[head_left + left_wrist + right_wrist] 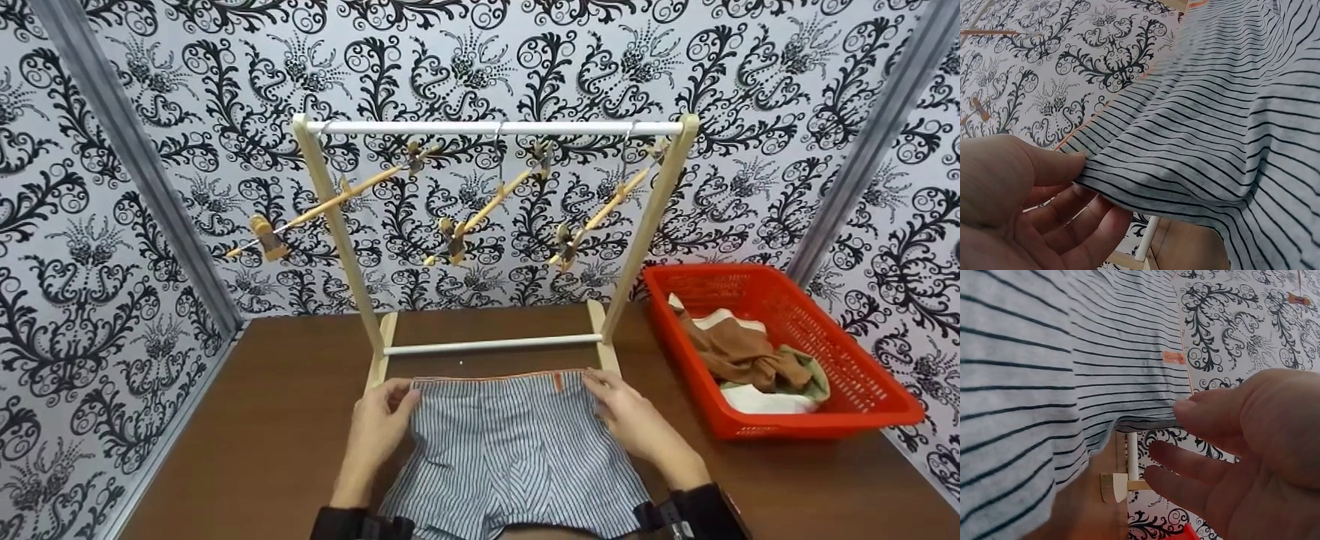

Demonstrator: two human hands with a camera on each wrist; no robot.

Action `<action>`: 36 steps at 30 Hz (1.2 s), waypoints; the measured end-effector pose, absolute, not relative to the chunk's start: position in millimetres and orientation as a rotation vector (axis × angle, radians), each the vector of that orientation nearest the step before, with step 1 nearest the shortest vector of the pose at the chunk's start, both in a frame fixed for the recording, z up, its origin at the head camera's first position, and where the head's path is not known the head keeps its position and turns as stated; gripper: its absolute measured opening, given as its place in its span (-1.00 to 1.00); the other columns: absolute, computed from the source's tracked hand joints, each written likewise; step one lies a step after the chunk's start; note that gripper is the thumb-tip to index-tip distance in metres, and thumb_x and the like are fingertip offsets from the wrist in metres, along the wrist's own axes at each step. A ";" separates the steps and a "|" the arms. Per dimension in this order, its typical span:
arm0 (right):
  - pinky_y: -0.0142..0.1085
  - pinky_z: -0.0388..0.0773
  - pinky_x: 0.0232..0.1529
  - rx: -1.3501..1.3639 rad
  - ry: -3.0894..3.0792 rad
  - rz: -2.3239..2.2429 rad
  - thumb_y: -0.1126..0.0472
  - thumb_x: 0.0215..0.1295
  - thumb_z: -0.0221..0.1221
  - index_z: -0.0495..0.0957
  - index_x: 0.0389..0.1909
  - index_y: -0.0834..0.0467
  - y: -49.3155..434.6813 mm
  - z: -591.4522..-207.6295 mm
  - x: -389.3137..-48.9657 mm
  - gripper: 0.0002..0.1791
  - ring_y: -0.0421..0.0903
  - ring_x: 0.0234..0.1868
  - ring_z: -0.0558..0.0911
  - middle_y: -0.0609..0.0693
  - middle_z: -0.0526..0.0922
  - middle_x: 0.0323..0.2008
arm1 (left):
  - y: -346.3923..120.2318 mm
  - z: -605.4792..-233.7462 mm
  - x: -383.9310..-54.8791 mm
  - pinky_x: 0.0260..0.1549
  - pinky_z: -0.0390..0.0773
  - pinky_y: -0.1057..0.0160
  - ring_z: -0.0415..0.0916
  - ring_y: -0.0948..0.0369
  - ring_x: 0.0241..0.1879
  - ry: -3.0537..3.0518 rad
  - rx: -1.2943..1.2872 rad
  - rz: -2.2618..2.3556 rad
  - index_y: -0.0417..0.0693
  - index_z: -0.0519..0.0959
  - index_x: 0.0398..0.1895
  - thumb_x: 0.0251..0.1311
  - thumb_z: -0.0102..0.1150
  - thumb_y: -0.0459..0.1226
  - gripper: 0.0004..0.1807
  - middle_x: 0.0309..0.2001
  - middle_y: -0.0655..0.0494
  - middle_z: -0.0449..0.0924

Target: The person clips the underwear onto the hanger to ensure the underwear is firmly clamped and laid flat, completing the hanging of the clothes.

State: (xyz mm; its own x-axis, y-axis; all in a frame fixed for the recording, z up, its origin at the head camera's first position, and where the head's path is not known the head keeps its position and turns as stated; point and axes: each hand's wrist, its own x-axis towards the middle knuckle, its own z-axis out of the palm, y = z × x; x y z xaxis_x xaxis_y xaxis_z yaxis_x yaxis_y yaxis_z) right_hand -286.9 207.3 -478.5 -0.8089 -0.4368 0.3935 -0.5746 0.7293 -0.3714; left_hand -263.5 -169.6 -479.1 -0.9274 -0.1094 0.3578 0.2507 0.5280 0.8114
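Observation:
Grey shorts with dark stripes [517, 450] hang spread between both hands, the orange-edged waistband uppermost. My left hand [381, 420] pinches the waistband's left corner; the left wrist view shows the thumb [1061, 169] on top of the cloth and fingers beneath. At the opposite corner my right hand [637, 420] pinches the waistband, near a small orange tag [1174, 358]. Behind the shorts stands a small wooden rack [495, 128] with a white top bar. From it hang three wooden clip hangers: a left one [352, 192], a middle one [495, 202] and a right one [611, 206].
On the right of the brown table [247, 420] stands a red plastic basket [847, 360] holding crumpled brown, white and green clothes [742, 352]. Patterned wall panels [465, 67] enclose the table at the back and sides. A white lower bar [491, 346] joins the rack's legs.

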 end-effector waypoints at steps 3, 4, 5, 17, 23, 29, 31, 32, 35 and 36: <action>0.16 0.41 0.23 0.761 -2.709 0.701 0.50 0.26 0.27 0.44 0.29 0.45 206.4 -479.2 -285.0 -0.44 0.32 0.29 0.46 0.38 0.40 0.33 | -166.0 -479.3 -262.3 -0.19 0.61 0.00 0.66 0.09 -0.26 -2.407 -0.079 -1.279 -0.26 0.66 -0.02 0.31 0.28 -0.36 -0.77 -0.22 -0.01 0.71; 0.17 0.38 0.25 0.750 -2.730 0.699 0.48 0.26 0.29 0.43 0.30 0.45 206.2 -478.6 -284.0 -0.43 0.34 0.31 0.43 0.39 0.37 0.35 | -164.3 -479.1 -261.6 -0.17 0.61 -0.03 0.65 0.06 -0.23 -2.407 -0.070 -1.245 -0.27 0.64 0.02 0.30 0.29 -0.36 -0.74 -0.19 -0.04 0.71; 0.17 0.35 0.28 0.745 -2.748 0.693 0.45 0.27 0.30 0.43 0.31 0.45 206.0 -477.7 -282.9 -0.42 0.35 0.32 0.41 0.40 0.35 0.37 | -162.5 -478.2 -260.4 -0.15 0.60 -0.05 0.65 0.04 -0.19 -2.408 -0.065 -1.210 -0.27 0.62 0.06 0.29 0.30 -0.35 -0.70 -0.14 -0.07 0.70; 0.24 0.22 0.33 1.115 -2.974 0.725 0.09 0.19 0.43 0.39 0.35 0.42 203.4 -461.9 -268.0 -0.20 0.36 0.39 0.33 0.39 0.37 0.36 | -147.7 -453.5 -234.6 0.28 0.26 -0.32 0.29 -0.34 0.32 -2.805 -0.629 -1.127 -0.46 0.38 0.31 0.21 0.41 -0.15 -0.25 0.30 -0.44 0.37; 0.31 0.11 0.36 1.107 -3.159 0.792 0.04 0.05 0.52 0.33 0.41 0.38 199.2 -467.5 -261.7 -0.03 0.42 0.45 0.19 0.47 0.21 0.43 | -131.6 -458.5 -228.5 0.32 0.18 -0.33 0.09 -0.37 0.43 -3.158 -0.590 -1.145 -0.41 0.19 0.48 0.01 0.55 0.04 0.12 0.46 -0.52 0.08; 0.34 0.06 0.37 1.019 -3.267 0.834 0.06 -0.01 0.56 0.29 0.46 0.31 196.9 -473.2 -260.8 0.03 0.42 0.48 0.13 0.47 0.18 0.45 | -123.8 -470.5 -229.2 0.34 0.17 -0.31 0.04 -0.33 0.47 -3.251 -0.511 -1.046 -0.40 0.10 0.52 -0.15 0.63 0.09 0.30 0.47 -0.47 0.08; 0.34 0.04 0.38 0.988 -3.293 0.851 0.08 -0.02 0.57 0.29 0.47 0.28 195.6 -474.4 -260.8 0.04 0.42 0.48 0.10 0.47 0.15 0.46 | -121.8 -473.1 -229.7 0.34 0.18 -0.30 0.04 -0.32 0.47 -3.270 -0.484 -0.986 -0.38 0.11 0.53 -0.19 0.65 0.10 0.32 0.46 -0.47 0.10; 0.35 0.03 0.38 0.974 -3.303 0.856 0.09 -0.03 0.57 0.29 0.48 0.26 194.9 -474.9 -260.8 0.05 0.43 0.49 0.08 0.47 0.13 0.47 | -120.7 -474.3 -230.0 0.34 0.19 -0.29 0.05 -0.32 0.47 -3.275 -0.475 -0.951 -0.38 0.12 0.52 -0.21 0.66 0.10 0.33 0.46 -0.47 0.11; 0.36 -0.02 0.39 0.895 -3.353 0.852 0.09 -0.07 0.59 0.30 0.49 0.19 192.1 -475.3 -259.1 0.06 0.44 0.50 0.01 0.45 0.08 0.50 | -116.8 -476.4 -230.7 0.34 0.19 -0.29 0.03 -0.33 0.47 -3.298 -0.452 -0.840 -0.39 0.15 0.50 -0.27 0.69 0.09 0.33 0.45 -0.48 0.11; 0.37 -0.03 0.38 0.863 -3.372 0.841 0.09 -0.08 0.59 0.30 0.50 0.16 191.1 -475.5 -258.3 0.07 0.45 0.50 -0.02 0.43 0.06 0.51 | -115.5 -476.6 -230.7 0.34 0.18 -0.29 0.02 -0.34 0.47 -3.311 -0.441 -0.810 -0.40 0.17 0.49 -0.27 0.69 0.08 0.32 0.45 -0.48 0.10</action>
State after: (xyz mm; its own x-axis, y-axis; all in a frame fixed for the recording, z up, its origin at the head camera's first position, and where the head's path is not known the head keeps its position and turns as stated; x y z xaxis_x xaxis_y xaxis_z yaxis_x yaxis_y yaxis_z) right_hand -258.3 191.1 -475.5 -0.7945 -0.5320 -0.2928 -0.3323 0.7845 -0.5236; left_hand -230.7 -115.5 -476.6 -0.9246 0.3102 -0.2213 0.1731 0.8592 0.4814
